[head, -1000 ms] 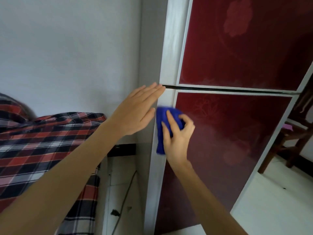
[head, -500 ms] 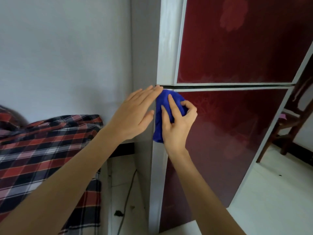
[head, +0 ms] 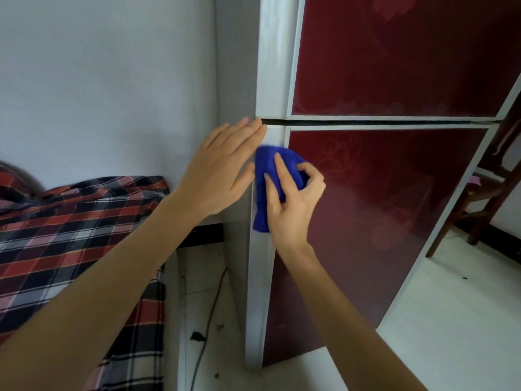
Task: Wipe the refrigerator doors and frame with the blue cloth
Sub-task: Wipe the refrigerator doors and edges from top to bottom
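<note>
Plaid bedding [head: 70, 235] is sitting by the wall on the left, fridge [head: 394, 193] filling the right. Left hand [head: 220, 176] is lying flat and loose, grasping nothing, against the fridge's side. Right hand [head: 290, 198] is clenching the cloth [head: 267, 176], pressing it on the lower door's left frame strip [head: 259, 306], just under the door gap. That strip's running vertically, so I'd guess strokes go up-down.

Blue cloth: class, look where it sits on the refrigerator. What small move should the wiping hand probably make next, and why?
Probably slide the blue cloth down the silver frame strip. The right hand presses it just below the gap between the doors, and the long strip beneath looks not yet reached in this stroke. The left hand lies flat on the refrigerator's side, steadying.
</note>
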